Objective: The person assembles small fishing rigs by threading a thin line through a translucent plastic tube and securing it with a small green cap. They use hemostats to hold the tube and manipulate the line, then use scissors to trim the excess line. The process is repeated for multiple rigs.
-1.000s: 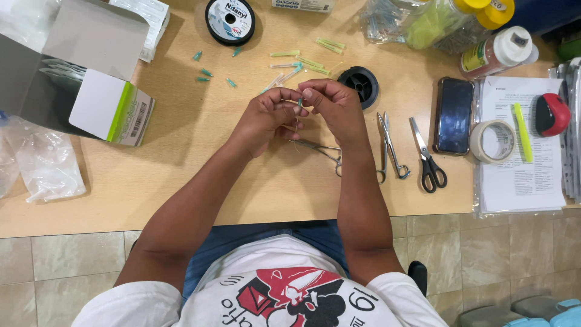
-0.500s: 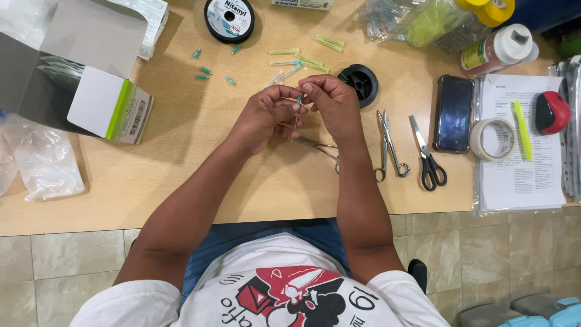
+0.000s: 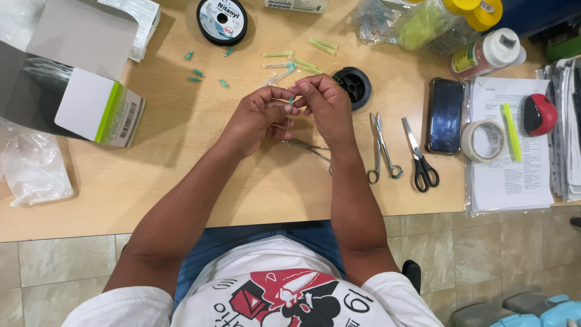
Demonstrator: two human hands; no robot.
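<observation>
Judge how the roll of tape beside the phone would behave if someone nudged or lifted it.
The roll of tape lies flat on its side on papers, so a nudge would probably slide it, not roll it. Its open centre suggests it is light. Stood on edge, its round rim would likely let it roll.

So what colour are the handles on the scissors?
Black, on the scissors right of the hands, seen from the head view.
</observation>
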